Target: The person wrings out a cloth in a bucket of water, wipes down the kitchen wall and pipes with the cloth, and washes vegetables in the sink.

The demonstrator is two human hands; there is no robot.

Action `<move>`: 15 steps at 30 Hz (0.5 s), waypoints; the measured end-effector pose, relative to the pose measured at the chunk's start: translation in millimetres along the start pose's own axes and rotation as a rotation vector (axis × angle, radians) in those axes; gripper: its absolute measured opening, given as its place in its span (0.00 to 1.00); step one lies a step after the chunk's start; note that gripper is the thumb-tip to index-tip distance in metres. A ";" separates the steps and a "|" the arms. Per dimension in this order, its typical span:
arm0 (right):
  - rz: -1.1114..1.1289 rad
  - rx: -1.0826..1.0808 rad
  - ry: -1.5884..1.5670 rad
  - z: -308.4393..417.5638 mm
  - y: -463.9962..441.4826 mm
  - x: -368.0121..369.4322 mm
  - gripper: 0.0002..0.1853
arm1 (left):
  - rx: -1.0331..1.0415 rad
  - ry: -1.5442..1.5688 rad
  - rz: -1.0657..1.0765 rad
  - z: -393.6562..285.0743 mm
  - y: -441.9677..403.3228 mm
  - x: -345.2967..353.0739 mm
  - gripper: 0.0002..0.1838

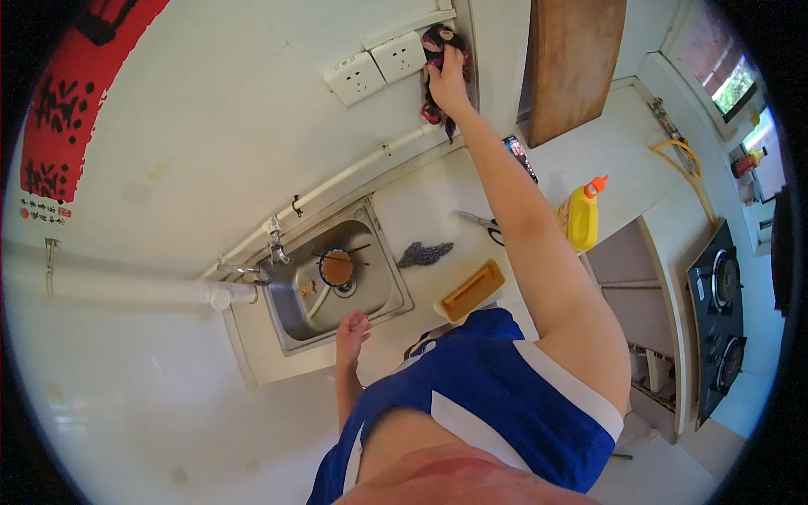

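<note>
"Where's the patterned cloth (435, 50)?"
"Against the wall beside the sockets (397, 55), under the right hand (449, 82)."
"Gripped?"
"Touched; I can't tell whether it's grasped. That arm (522, 210) stretches out over the counter (421, 198)."
"And the left hand (353, 330)?"
"Empty, loosely curled, low by the sink (392, 252)'s near edge."

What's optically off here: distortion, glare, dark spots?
Head view: fisheye curvature, black corners; head view: window very bright, small glints on the faucet; head view: dark cloth under the right hand shows little detail.
</note>
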State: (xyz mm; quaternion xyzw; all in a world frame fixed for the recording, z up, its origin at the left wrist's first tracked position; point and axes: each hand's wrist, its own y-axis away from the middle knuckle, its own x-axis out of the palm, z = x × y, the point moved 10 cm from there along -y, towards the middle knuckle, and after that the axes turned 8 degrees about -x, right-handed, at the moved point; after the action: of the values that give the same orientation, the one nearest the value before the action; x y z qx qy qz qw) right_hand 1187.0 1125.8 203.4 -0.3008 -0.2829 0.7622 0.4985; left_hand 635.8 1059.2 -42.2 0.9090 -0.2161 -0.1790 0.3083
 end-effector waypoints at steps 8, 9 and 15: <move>0.298 0.009 0.089 -46.5 47.7 30.6 0.21 | 0.079 -0.012 0.051 -23.0 -5.2 24.3 0.19; 0.410 -0.058 0.148 -43.4 41.1 36.6 0.17 | 0.087 -0.034 0.062 -27.5 -2.8 28.2 0.18; 0.779 0.265 -0.199 -9.6 64.4 48.0 0.16 | 0.101 -0.044 0.078 -29.4 -5.2 31.5 0.20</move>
State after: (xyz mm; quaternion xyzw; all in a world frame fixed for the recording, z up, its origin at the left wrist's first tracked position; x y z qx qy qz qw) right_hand 1140.7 1149.6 141.4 -0.2437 -0.0942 0.9488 0.1777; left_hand 677.3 1061.3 -29.6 0.9100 -0.2667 -0.1759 0.2641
